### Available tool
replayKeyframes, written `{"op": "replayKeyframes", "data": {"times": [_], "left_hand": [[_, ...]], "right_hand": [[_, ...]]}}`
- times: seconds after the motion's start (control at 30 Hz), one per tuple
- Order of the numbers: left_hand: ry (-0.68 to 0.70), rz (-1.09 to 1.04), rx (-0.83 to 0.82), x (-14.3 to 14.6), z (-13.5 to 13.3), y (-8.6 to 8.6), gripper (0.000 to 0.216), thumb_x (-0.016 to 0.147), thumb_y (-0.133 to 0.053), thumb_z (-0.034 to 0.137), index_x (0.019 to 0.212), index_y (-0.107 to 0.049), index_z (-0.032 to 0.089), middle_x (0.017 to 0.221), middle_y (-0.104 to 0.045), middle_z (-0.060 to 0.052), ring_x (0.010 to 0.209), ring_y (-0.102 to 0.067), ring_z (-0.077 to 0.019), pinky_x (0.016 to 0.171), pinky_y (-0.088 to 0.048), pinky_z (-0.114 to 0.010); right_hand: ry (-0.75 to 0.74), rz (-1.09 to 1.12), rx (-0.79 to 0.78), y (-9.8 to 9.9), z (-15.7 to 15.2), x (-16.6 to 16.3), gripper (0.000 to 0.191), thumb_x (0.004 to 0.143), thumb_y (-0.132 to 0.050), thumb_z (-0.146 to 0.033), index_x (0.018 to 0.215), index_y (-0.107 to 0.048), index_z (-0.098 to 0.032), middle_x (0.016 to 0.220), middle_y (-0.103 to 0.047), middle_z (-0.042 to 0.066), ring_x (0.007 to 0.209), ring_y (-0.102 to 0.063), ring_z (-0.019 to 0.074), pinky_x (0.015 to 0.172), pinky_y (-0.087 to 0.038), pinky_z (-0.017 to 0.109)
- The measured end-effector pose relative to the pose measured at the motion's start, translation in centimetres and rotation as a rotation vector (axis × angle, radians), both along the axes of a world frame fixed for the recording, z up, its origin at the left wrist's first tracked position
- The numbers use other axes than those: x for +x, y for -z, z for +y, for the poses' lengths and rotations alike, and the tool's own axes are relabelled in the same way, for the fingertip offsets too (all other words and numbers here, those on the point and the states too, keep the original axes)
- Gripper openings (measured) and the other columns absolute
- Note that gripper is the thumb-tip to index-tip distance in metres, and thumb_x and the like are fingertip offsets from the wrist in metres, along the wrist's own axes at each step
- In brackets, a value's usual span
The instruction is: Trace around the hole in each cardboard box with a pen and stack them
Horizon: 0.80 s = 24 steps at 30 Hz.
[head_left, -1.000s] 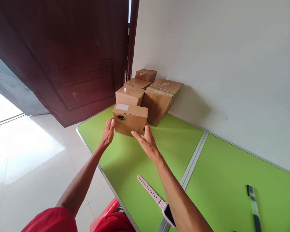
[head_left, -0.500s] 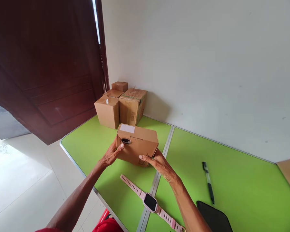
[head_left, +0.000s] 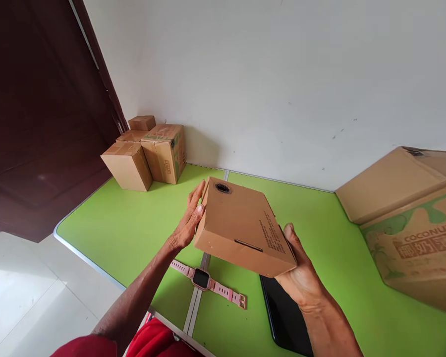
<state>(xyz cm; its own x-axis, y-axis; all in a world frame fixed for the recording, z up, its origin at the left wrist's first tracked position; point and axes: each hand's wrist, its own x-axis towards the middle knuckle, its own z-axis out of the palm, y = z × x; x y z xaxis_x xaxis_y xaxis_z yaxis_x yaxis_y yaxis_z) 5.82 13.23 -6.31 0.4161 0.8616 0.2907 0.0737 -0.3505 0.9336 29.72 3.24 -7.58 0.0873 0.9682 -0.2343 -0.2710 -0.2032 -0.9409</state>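
Between my two hands, a small brown cardboard box (head_left: 241, 218) is held tilted above the table. It has a dark oval hole near its far left corner, a slot on the near side and printed text at the right. My left hand (head_left: 188, 220) presses against its left end. Around the right end, my right hand (head_left: 301, 272) grips with the thumb along the edge. Below the box lies a pink smartwatch (head_left: 201, 279) with its strap laid out flat. A black phone-like slab (head_left: 282, 317) lies partly under my right hand and forearm.
Several closed cardboard boxes (head_left: 128, 166) stand grouped at the table's far left. At the right, larger cartons (head_left: 412, 238), one printed COCONUT, rest by the wall. The green folding table (head_left: 107, 223) has a metal-edged seam. A dark door (head_left: 40, 124) stands left.
The box has moved right and been turned, so a different face shows. My hands have moved with it. The view has swung right, bringing the large cartons in; the pen is no longer visible.
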Motion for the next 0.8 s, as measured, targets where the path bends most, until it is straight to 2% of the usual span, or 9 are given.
{"op": "replayKeyframes", "data": {"times": [0.1, 0.27, 0.33, 0.4, 0.47, 0.5, 0.6, 0.7, 0.8], "left_hand": [[0.040, 0.004, 0.046, 1.5, -0.4, -0.4, 0.086, 0.106, -0.027, 0.083, 0.175, -0.032, 0.032, 0.186, -0.024, -0.003, 0.174, -0.009, -0.0340, 0.143, -0.010, -0.058], [0.042, -0.005, -0.077, 2.8, -0.8, -0.9, 0.092, 0.102, -0.029, 0.089, 0.172, -0.040, 0.030, 0.184, -0.027, -0.004, 0.174, -0.006, -0.0346, 0.143, -0.011, -0.057], [-0.005, -0.032, -0.189, 3.2, -0.6, -1.1, 0.097, 0.098, -0.033, 0.093, 0.168, -0.045, 0.027, 0.182, -0.032, -0.009, 0.172, -0.016, -0.0383, 0.141, -0.019, -0.057], [-0.046, -0.126, -0.363, 3.6, -0.2, -1.5, 0.102, 0.093, -0.036, 0.098, 0.162, -0.049, 0.024, 0.173, -0.045, -0.016, 0.161, -0.039, -0.0427, 0.132, -0.036, -0.058], [-0.076, -0.214, -0.512, 4.1, 0.3, -2.0, 0.104, 0.089, -0.037, 0.102, 0.151, -0.056, 0.021, 0.150, -0.065, -0.018, 0.140, -0.061, -0.0430, 0.115, -0.051, -0.056], [-0.080, -0.235, -0.546, 4.2, 0.5, -2.4, 0.102, 0.088, -0.036, 0.103, 0.143, -0.060, 0.020, 0.136, -0.072, -0.016, 0.131, -0.066, -0.0416, 0.108, -0.054, -0.053], [-0.007, -0.233, -0.523, 4.4, 1.3, -3.5, 0.093, 0.088, -0.038, 0.102, 0.122, -0.069, 0.022, 0.112, -0.079, -0.010, 0.120, -0.070, -0.0379, 0.107, -0.054, -0.049], [0.101, -0.222, -0.504, 4.0, 2.0, -4.5, 0.092, 0.087, -0.041, 0.103, 0.121, -0.073, 0.024, 0.116, -0.080, -0.008, 0.125, -0.069, -0.0390, 0.113, -0.051, -0.051], [0.185, -0.193, -0.497, 3.4, 2.5, -5.2, 0.103, 0.083, -0.035, 0.108, 0.130, -0.075, 0.025, 0.124, -0.080, -0.010, 0.134, -0.065, -0.0428, 0.117, -0.051, -0.056]], "right_hand": [[0.019, 0.009, 0.023, -0.2, -0.9, 0.4, 0.090, 0.083, -0.048, -0.106, 0.131, -0.078, -0.035, 0.126, -0.081, 0.012, 0.143, -0.062, 0.0443, 0.108, -0.060, 0.064], [0.099, 0.022, 0.016, -0.3, -1.3, 0.3, 0.101, 0.080, -0.043, -0.111, 0.134, -0.077, -0.033, 0.127, -0.081, 0.013, 0.141, -0.063, 0.0457, 0.106, -0.061, 0.062], [0.134, 0.027, 0.029, -0.8, -1.4, 0.0, 0.106, 0.079, -0.042, -0.112, 0.139, -0.074, -0.031, 0.131, -0.079, 0.015, 0.140, -0.064, 0.0460, 0.103, -0.064, 0.061], [0.155, 0.014, 0.064, -1.4, -1.5, -0.2, 0.105, 0.080, -0.045, -0.110, 0.142, -0.071, -0.030, 0.139, -0.075, 0.016, 0.141, -0.062, 0.0457, 0.098, -0.067, 0.058], [0.142, -0.034, 0.103, -1.8, -1.6, -0.4, 0.100, 0.081, -0.050, -0.107, 0.142, -0.069, -0.030, 0.148, -0.069, 0.017, 0.142, -0.060, 0.0462, 0.088, -0.071, 0.056], [0.130, -0.072, 0.107, -1.9, -1.6, -0.3, 0.096, 0.082, -0.053, -0.105, 0.141, -0.069, -0.030, 0.151, -0.067, 0.017, 0.141, -0.061, 0.0465, 0.083, -0.072, 0.054], [0.126, -0.236, 0.096, -1.8, -1.4, 0.1, 0.084, 0.086, -0.060, -0.098, 0.133, -0.070, -0.028, 0.142, -0.069, 0.018, 0.120, -0.072, 0.0431, 0.072, -0.072, 0.048], [0.132, -0.436, 0.155, -2.5, -1.1, 0.6, 0.079, 0.091, -0.061, -0.092, 0.138, -0.066, -0.029, 0.130, -0.071, 0.014, 0.093, -0.076, 0.0319, 0.063, -0.070, 0.041], [0.159, -0.554, 0.193, -4.0, -0.4, 1.1, 0.090, 0.089, -0.057, -0.096, 0.150, -0.058, -0.030, 0.126, -0.072, 0.013, 0.070, -0.072, 0.0236, 0.051, -0.064, 0.036]]}}
